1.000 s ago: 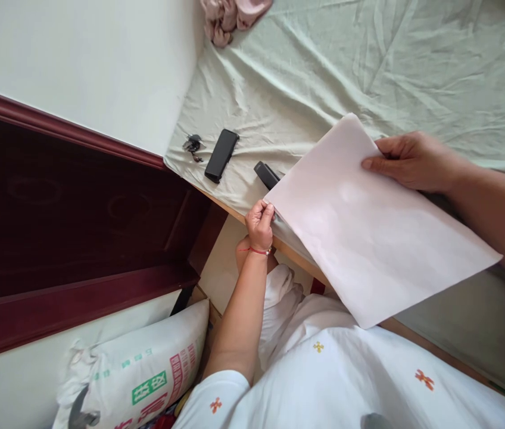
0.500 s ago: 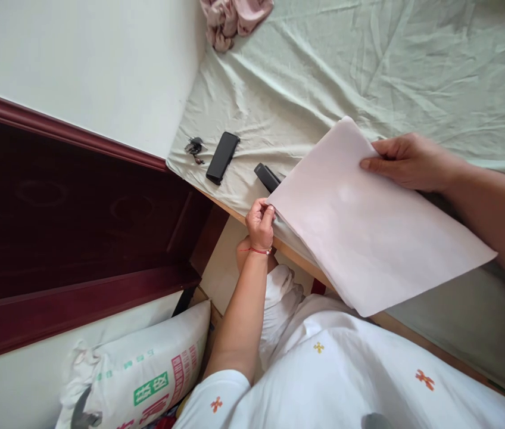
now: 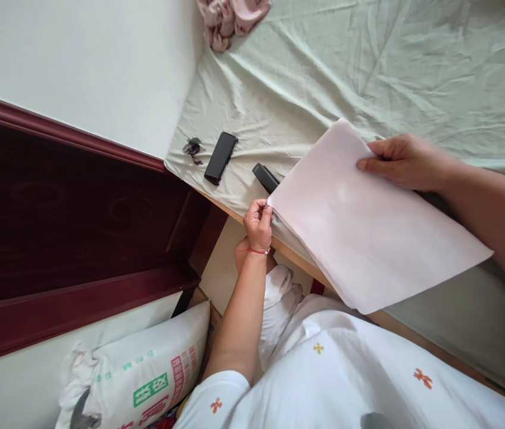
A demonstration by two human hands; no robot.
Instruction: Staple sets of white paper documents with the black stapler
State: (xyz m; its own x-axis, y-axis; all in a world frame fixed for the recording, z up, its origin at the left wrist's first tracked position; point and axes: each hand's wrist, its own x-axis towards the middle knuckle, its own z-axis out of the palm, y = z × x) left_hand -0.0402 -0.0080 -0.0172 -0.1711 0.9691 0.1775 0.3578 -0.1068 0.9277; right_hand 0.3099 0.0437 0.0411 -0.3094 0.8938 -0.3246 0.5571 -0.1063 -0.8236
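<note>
Several sheets of white paper (image 3: 368,226) are held as a stack over the near edge of the bed. My left hand (image 3: 258,221) pinches the stack's left corner between thumb and fingers, with a red string bracelet at the wrist. On the upper right edge, my right hand (image 3: 402,159) grips the paper, thumb on top and the other fingers partly hidden beneath. Just behind the left corner lies a black stapler-like object (image 3: 265,177), partly covered by the paper.
On the pale green sheet (image 3: 306,77) lie a black phone (image 3: 221,158) and a bunch of keys (image 3: 193,149). A pink cloth (image 3: 234,21) sits at the back. Left stands a dark red wooden panel (image 3: 65,202); below it, a white printed sack (image 3: 145,369).
Both hands and the paper have shifted very slightly left in the view, along with the surroundings. Both grips on the paper stay the same.
</note>
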